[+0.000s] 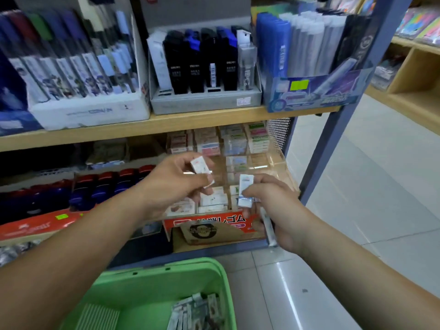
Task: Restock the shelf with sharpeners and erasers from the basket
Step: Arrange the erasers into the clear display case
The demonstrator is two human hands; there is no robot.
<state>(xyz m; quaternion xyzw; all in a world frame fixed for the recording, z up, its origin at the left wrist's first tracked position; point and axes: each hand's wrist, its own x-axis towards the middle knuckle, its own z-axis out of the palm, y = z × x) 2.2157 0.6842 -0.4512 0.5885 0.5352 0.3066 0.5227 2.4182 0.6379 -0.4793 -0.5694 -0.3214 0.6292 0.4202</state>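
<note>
- Left hand (176, 186) grips two small white erasers (198, 164) in curled fingers, with the thumb on top
- Right hand (271, 206) pinches a white packet (246, 185) between thumb and forefinger; its lower fingers curl round a flat wrapped item (268, 226)
- The hands are near each other but apart
- Clear display (278, 160) with rows of small boxes stands just beyond both hands
- Green basket (214, 270) lies below the hands, between the forearms; wrapped packs (197, 310) lie in it
</note>
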